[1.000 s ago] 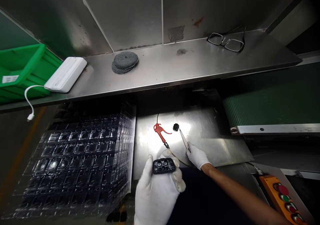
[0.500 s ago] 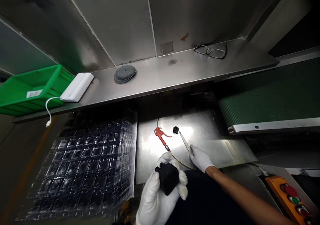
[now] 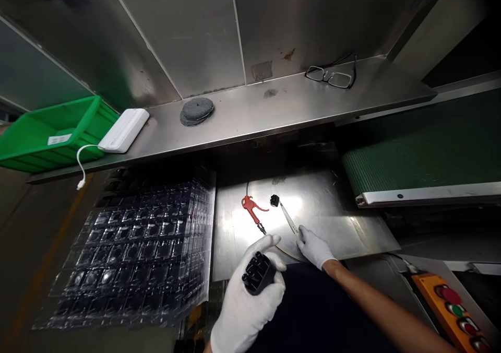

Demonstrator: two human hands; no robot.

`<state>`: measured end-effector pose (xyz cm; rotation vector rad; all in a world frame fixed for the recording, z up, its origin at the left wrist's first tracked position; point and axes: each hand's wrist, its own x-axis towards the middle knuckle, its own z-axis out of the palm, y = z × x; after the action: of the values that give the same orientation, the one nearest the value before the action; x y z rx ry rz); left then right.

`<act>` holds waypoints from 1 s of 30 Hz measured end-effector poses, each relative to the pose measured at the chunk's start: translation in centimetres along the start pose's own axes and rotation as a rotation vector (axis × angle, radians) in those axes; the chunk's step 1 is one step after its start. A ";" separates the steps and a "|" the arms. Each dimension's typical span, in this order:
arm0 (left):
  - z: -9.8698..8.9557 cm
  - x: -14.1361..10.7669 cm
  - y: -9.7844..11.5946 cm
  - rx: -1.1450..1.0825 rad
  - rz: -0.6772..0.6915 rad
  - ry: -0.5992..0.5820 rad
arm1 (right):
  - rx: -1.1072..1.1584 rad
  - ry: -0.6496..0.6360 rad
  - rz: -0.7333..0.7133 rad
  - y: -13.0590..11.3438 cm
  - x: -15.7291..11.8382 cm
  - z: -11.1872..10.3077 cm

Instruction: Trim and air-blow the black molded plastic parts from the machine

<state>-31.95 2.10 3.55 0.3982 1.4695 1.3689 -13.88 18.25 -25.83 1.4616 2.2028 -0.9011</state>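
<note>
My gloved left hand (image 3: pixel 245 303) is wrapped round a black plastic part (image 3: pixel 259 273), whose recessed side with short round pegs faces up. In my gloved right hand (image 3: pixel 314 247) is a pair of pale tweezers (image 3: pixel 288 218), pinched near its back end. A small black piece (image 3: pixel 274 200) is at the tips of the tweezers, over the metal worktop (image 3: pixel 329 222); I cannot tell whether they grip it or just touch it. To the left of the tweezers lies a red air blow gun (image 3: pixel 250 209) with its hose running toward me.
Stacked clear plastic trays (image 3: pixel 136 248) stand on the left. Across the back, a metal shelf (image 3: pixel 250 118) carries grey round pads (image 3: pixel 197 110), a white device (image 3: pixel 124 130), a green bin (image 3: pixel 78 133) and eyeglasses (image 3: pixel 329 76). A green conveyor belt (image 3: pixel 422 149) and an orange button box (image 3: pixel 446 306) are on the right.
My left hand has turned the black plastic part over, from its smooth side to its pegged side. My right hand keeps the tweezers at nearly the same place.
</note>
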 end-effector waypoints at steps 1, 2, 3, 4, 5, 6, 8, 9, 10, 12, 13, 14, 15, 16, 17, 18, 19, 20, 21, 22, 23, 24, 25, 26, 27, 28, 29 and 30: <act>0.0 0.0 0.0 0.009 0.007 0.011 | 0.003 -0.001 -0.001 0.1 0.1 0.0; 0.0 0.0 -0.1 0.008 0.012 0.019 | 0.006 -0.002 -0.004 0.1 0.1 0.1; -0.1 0.0 -0.1 0.002 0.011 0.022 | 0.009 -0.002 -0.007 0.2 0.2 0.2; -0.1 0.1 -0.1 -0.006 0.013 0.025 | 0.012 -0.003 -0.010 0.3 0.3 0.2; -0.1 0.1 0.0 -0.017 0.009 0.016 | 0.013 -0.003 -0.013 0.4 0.4 0.3; -0.1 0.2 0.0 -0.036 0.002 0.002 | 0.015 -0.004 -0.016 0.5 0.5 0.4; -0.1 0.3 0.1 -0.094 -0.010 -0.035 | 0.017 -0.007 -0.018 0.6 0.7 0.5; -0.1 0.3 0.1 -0.117 -0.012 -0.048 | 0.018 -0.009 -0.018 0.7 0.8 0.6; 0.0 0.3 0.1 -0.128 -0.014 -0.056 | 0.019 -0.013 -0.020 0.8 0.9 0.6; 0.1 0.4 0.0 -0.117 -0.016 -0.063 | 0.021 -0.020 -0.027 0.9 1.1 0.7; 0.2 0.5 -0.2 -0.100 -0.011 -0.063 | 0.022 -0.024 -0.031 1.0 1.2 0.7; 0.3 0.5 -0.3 -0.076 0.000 -0.060 | 0.023 -0.027 -0.037 1.1 1.3 0.8; 0.4 0.6 -0.5 -0.044 0.018 -0.052 | 0.025 -0.029 -0.041 1.1 1.4 0.8; 0.4 0.7 -0.7 -0.004 0.036 -0.041 | 0.027 -0.030 -0.044 1.2 1.5 0.9; 0.5 0.8 -0.9 0.048 0.059 -0.029 | 0.030 -0.029 -0.046 1.3 1.6 1.0; 0.5 0.9 -1.1 0.114 0.082 -0.020 | 0.032 -0.030 -0.045 1.4 1.6 1.0; 0.4 1.0 -1.3 0.189 0.103 -0.009 | 0.033 -0.030 -0.044 1.5 1.7 1.1; 0.4 1.1 -1.5 0.261 0.122 0.001 | 0.035 -0.031 -0.043 1.5 1.7 1.1; 0.4 1.2 -1.6 0.322 0.143 0.015 | 0.036 -0.031 -0.042 1.5 1.7 1.1; 0.3 1.3 -1.8 0.367 0.164 0.030 | 0.036 -0.033 -0.042 1.5 1.7 1.1; 0.3 1.3 -1.8 0.395 0.184 0.046 | 0.037 -0.035 -0.042 1.5 1.7 1.1; 0.3 1.3 -1.9 0.408 0.199 0.057 | 0.037 -0.037 -0.043 1.5 1.7 1.1; 0.3 1.3 -1.9 0.411 0.207 0.063 | 0.036 -0.038 -0.042 1.5 1.7 1.0; 0.4 1.3 -1.9 0.412 0.210 0.065 | 0.035 -0.040 -0.041 1.4 1.7 1.0; 0.4 1.3 -1.8 0.413 0.210 0.065 | 0.033 -0.041 -0.039 1.4 1.6 0.9; 0.4 1.3 -1.8 0.415 0.209 0.064 | 0.032 -0.042 -0.037 1.3 1.6 0.8; 0.4 1.3 -1.7 0.416 0.210 0.064 | 0.031 -0.042 -0.037 1.3 1.6 0.8; 0.5 1.3 -1.7 0.416 0.212 0.066 | 0.031 -0.043 -0.038 1.3 1.6 0.7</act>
<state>-31.43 2.88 1.59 0.7987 1.8114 1.2412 -13.40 19.20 -27.75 1.4054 2.2021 -0.9742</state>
